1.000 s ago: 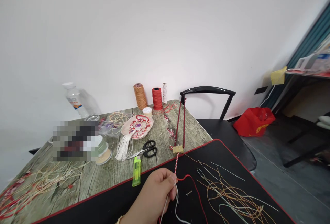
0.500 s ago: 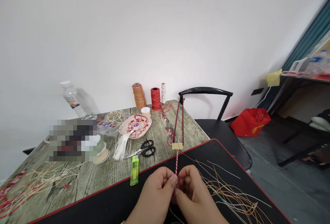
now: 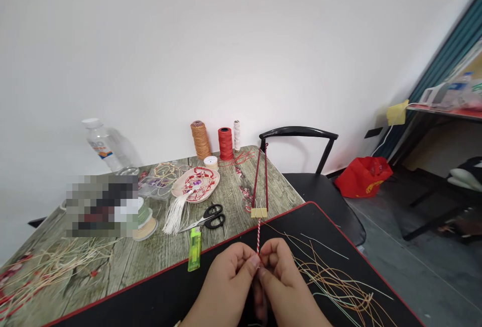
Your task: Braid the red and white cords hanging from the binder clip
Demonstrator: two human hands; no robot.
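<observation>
A red-and-white braided cord [image 3: 258, 232] runs down from a gold binder clip [image 3: 259, 212], which hangs on a dark red cord loop [image 3: 266, 176]. My left hand [image 3: 238, 273] pinches the lower end of the braid between thumb and forefinger. Close against it, my right hand [image 3: 279, 274] has its fingers closed at the same spot. The fingertips of both hands nearly meet and hide the strands there. A black mat [image 3: 158, 294] with a red edge lies beneath them. Loose tan and pale cords [image 3: 339, 287] are spread right of my right hand.
Left of my hands lie a green lighter [image 3: 195, 249] and black-handled scissors [image 3: 213, 216]. Behind them sits a dish [image 3: 214, 186] with red-and-white cords and a white tassel [image 3: 175, 214]. Orange [image 3: 200, 140] and red [image 3: 225, 144] thread spools stand by the wall. A black chair [image 3: 316, 191] is beyond the table.
My right thumb has risen slightly, closer to the left thumb at the braid's end. The fingers below have shifted. The view has turned a little, so the table things sit slightly further left.
</observation>
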